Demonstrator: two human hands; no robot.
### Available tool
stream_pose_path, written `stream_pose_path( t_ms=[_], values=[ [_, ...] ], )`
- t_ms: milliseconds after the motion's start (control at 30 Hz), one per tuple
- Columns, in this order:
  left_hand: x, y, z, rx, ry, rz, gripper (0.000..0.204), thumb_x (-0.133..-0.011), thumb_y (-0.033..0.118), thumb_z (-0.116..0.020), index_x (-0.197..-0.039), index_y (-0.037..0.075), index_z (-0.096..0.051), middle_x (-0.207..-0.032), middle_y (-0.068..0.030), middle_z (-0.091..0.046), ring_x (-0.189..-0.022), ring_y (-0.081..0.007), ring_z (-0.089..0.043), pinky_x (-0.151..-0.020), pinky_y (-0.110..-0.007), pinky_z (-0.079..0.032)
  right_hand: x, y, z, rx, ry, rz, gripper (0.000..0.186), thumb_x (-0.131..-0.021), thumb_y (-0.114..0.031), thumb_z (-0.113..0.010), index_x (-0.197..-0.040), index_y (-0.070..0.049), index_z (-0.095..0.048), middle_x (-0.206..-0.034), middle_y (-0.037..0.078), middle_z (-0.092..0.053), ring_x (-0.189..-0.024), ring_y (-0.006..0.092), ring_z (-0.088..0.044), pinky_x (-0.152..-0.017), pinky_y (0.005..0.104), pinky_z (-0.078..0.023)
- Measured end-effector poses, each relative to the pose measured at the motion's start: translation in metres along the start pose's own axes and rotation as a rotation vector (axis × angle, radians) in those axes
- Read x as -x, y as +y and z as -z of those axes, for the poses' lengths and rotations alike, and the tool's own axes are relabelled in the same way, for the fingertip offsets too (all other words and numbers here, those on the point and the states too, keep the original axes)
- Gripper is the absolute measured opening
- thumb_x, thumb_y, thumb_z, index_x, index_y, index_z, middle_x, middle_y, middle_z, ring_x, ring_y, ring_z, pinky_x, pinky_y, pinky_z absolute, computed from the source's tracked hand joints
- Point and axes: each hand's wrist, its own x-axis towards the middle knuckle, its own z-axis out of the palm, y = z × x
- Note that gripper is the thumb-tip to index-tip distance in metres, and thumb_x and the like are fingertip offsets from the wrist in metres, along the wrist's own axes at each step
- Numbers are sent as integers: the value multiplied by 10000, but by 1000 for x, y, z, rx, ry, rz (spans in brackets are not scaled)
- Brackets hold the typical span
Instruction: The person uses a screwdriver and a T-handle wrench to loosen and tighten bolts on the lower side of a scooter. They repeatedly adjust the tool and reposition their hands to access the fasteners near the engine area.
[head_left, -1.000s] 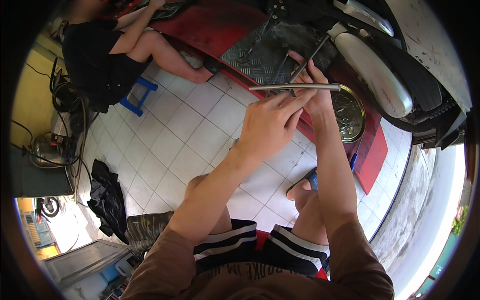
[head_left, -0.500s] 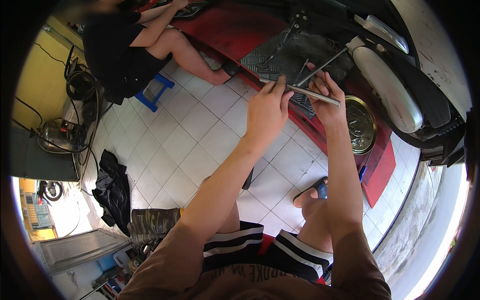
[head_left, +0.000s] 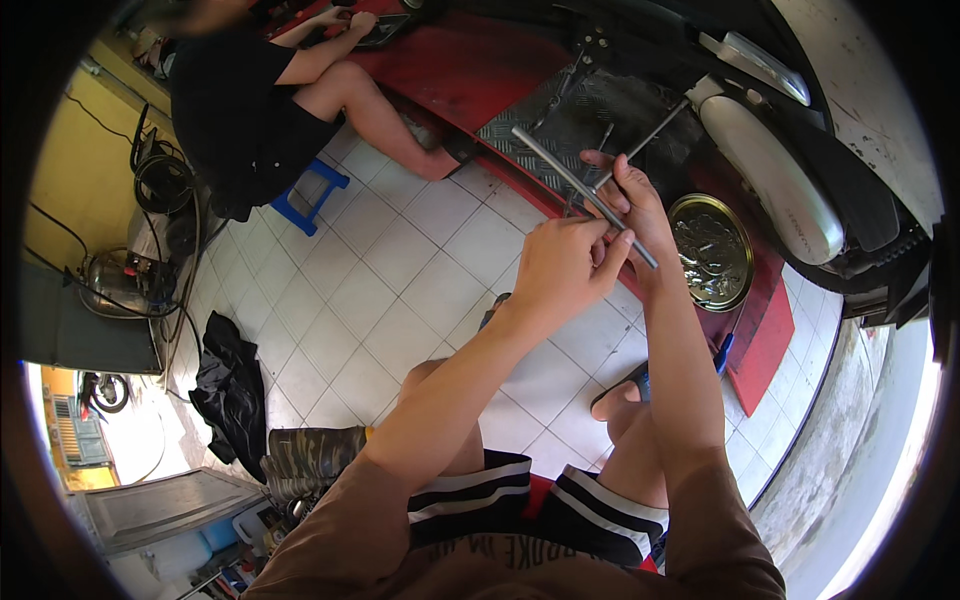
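Note:
A steel T-handle wrench [head_left: 557,168] is in both my hands, its crossbar slanting from upper left to lower right. Its thinner shaft [head_left: 660,130] runs up and right to the motorcycle's side, close to the silver cover [head_left: 775,180]; what its tip meets cannot be made out. My left hand [head_left: 568,262] is closed on the lower part of the crossbar, thumb near its end. Around the joint of bar and shaft curls my right hand [head_left: 638,205], its fingers partly hidden behind the bar.
Under the motorcycle lies a red lift platform [head_left: 765,350] with a black tread plate [head_left: 550,100]. A round gold tray [head_left: 712,250] of small metal parts and a blue-handled screwdriver [head_left: 724,352] rest there. Another person [head_left: 245,110] sits on a blue stool [head_left: 312,195] at upper left.
The crossbar has turned clockwise, from nearly level to a steep slant. My left hand has moved down and right with its lower end; my right hand has shifted slightly left.

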Motion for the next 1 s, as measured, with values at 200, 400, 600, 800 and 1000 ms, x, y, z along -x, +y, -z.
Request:
stream_pose_path(
  t_ms=[200,400,600,800,1000],
  values=[
    [-8,15,4,65,204,-27,684,-767,93,-666,-1412,43,-444,-622,-40,-603,-440,-165,-536,-456,-268,-421,3,1,9,-117,-3,13,527,-989,-331,-535,-1269,110,-471,-540,-40,-338,-515,86,-341,-559,244,-355],
    [7,2,-3,-191,-68,349,746,-734,172,-691,-1413,20,-420,-623,-25,-613,-467,-230,-582,-505,-334,-468,-4,0,6,-83,-22,118,542,-992,-331,-529,-1261,134,-454,-507,-38,-358,-505,73,-312,-548,248,-310],
    [13,43,3,-124,6,101,773,-723,199,-697,-1416,8,-410,-591,-9,-579,-483,-242,-589,-528,-349,-478,-2,4,4,-219,72,121,536,-994,-358,-523,-1271,99,-485,-501,-53,-334,-487,51,-294,-532,233,-277],
    [8,15,1,-316,-50,291,689,-744,199,-685,-1355,-6,-439,-590,-66,-602,-514,-280,-624,-510,-399,-501,2,-4,13,-210,39,122,557,-979,-374,-542,-1275,95,-489,-499,-55,-331,-485,45,-285,-534,227,-274],
    [13,30,-6,-32,-4,-10,668,-782,134,-683,-1392,9,-441,-578,-33,-581,-466,-227,-573,-477,-333,-449,-1,-2,9,-219,1,137,565,-986,-368,-528,-1291,102,-459,-500,-46,-339,-486,56,-294,-534,230,-276]
  ],
)
